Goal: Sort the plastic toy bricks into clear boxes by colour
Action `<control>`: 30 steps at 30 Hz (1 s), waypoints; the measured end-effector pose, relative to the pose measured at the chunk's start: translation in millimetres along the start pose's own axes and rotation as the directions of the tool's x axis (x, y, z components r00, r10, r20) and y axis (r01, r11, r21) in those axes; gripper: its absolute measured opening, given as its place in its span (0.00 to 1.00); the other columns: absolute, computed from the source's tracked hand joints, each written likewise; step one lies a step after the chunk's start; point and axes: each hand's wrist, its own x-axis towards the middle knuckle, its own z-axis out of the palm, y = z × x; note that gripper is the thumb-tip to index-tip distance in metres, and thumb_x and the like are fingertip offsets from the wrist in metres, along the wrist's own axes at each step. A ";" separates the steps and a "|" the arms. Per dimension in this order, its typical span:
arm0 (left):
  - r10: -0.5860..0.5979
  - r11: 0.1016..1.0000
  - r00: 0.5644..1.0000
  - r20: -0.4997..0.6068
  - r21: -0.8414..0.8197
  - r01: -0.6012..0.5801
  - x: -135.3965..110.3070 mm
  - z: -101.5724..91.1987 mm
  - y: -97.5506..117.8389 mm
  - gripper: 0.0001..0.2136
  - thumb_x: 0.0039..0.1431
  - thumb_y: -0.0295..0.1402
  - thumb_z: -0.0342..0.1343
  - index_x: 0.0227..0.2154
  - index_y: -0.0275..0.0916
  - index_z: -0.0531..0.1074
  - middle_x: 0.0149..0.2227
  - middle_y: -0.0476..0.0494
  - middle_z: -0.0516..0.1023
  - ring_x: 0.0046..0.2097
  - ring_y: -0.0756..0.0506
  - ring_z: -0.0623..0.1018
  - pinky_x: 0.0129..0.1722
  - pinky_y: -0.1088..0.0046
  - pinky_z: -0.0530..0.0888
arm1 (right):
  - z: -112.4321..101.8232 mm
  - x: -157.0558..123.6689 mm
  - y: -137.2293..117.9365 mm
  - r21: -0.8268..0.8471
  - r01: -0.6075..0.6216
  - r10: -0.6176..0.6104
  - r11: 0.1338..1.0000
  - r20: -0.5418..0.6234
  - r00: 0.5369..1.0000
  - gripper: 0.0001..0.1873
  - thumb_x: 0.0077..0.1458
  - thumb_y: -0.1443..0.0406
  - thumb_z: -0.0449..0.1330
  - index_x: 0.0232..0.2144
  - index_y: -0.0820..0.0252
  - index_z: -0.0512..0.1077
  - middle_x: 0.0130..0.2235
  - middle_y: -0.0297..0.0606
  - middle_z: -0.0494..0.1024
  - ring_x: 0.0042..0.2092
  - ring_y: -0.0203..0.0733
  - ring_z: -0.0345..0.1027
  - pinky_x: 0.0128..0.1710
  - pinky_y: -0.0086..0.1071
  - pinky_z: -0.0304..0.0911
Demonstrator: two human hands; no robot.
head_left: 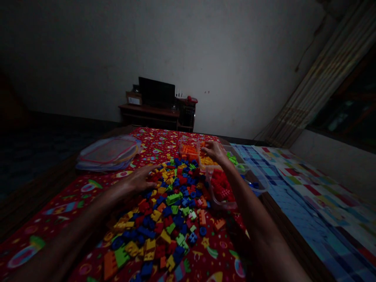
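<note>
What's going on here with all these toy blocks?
A person has both hands among colorful toy blocks heaped on a red patterned cloth. The left hand is at the heap's left edge, while the right hand is over a tub of yellow blocks; whether it holds one is unclear. Nearby tubs hold orange blocks, red blocks, green blocks and blue blocks. Lids lie stacked at left. Many mixed blocks remain loose.

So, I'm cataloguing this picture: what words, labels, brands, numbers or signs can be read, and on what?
No text can be read.
Box on the desk: a pale label, too small and blurred to read.
Toy bricks, stacked lids: nothing legible.
</note>
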 end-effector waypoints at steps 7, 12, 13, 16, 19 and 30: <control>-0.040 0.997 0.999 0.001 -0.062 0.040 -0.3 -2.5 -5.4 0.33 0.44 0.40 0.50 0.57 0.36 0.65 0.52 0.36 0.75 0.50 0.35 0.76 0.48 0.61 0.72 | 12.9 54.7 -32.6 -0.209 -0.023 0.025 0.978 0.006 1.000 0.15 0.57 0.64 0.56 0.42 0.71 0.73 0.37 0.50 0.78 0.38 0.43 0.73 0.39 0.31 0.64; -0.009 0.984 1.000 -0.023 -0.177 0.005 1.4 -5.0 -10.1 0.33 0.46 0.44 0.48 0.55 0.32 0.66 0.51 0.35 0.76 0.49 0.36 0.76 0.47 0.62 0.72 | 31.3 14.2 -49.8 -0.131 0.194 -0.169 0.972 0.181 0.969 0.15 0.57 0.67 0.54 0.45 0.66 0.74 0.36 0.43 0.79 0.37 0.39 0.72 0.36 0.27 0.61; -0.012 0.979 0.999 -0.036 -0.205 0.004 1.8 -4.9 -10.0 0.33 0.45 0.45 0.49 0.54 0.32 0.67 0.48 0.36 0.77 0.48 0.36 0.76 0.46 0.62 0.73 | 33.7 2.3 -53.2 -0.119 0.232 -0.197 0.965 0.250 0.948 0.14 0.56 0.68 0.54 0.43 0.65 0.75 0.35 0.42 0.79 0.36 0.38 0.71 0.34 0.27 0.60; -0.051 0.957 0.995 -0.089 -0.289 0.024 2.6 -5.4 -6.7 0.33 0.43 0.48 0.51 0.52 0.34 0.69 0.44 0.37 0.79 0.45 0.36 0.77 0.45 0.62 0.73 | 36.5 -32.3 -61.0 -0.132 0.285 -0.214 0.949 0.393 0.894 0.14 0.52 0.70 0.55 0.41 0.63 0.75 0.34 0.41 0.79 0.34 0.38 0.70 0.32 0.26 0.57; -0.082 0.934 0.990 -0.117 -0.355 0.036 2.6 -7.8 -0.2 0.35 0.40 0.50 0.53 0.51 0.35 0.70 0.45 0.37 0.79 0.45 0.36 0.77 0.45 0.63 0.73 | 36.9 -59.6 -63.4 -0.195 0.267 -0.167 0.944 0.414 0.895 0.15 0.54 0.68 0.54 0.44 0.62 0.74 0.36 0.42 0.78 0.37 0.40 0.70 0.32 0.27 0.56; -0.050 0.853 0.996 -0.080 -0.521 0.001 -4.4 6.6 26.9 0.31 0.43 0.49 0.59 0.51 0.39 0.71 0.28 0.48 0.76 0.30 0.44 0.75 0.27 0.73 0.71 | 63.3 -91.0 -53.9 -0.207 0.316 -0.242 0.926 0.318 0.917 0.14 0.56 0.70 0.52 0.44 0.63 0.72 0.36 0.42 0.78 0.38 0.40 0.68 0.34 0.29 0.52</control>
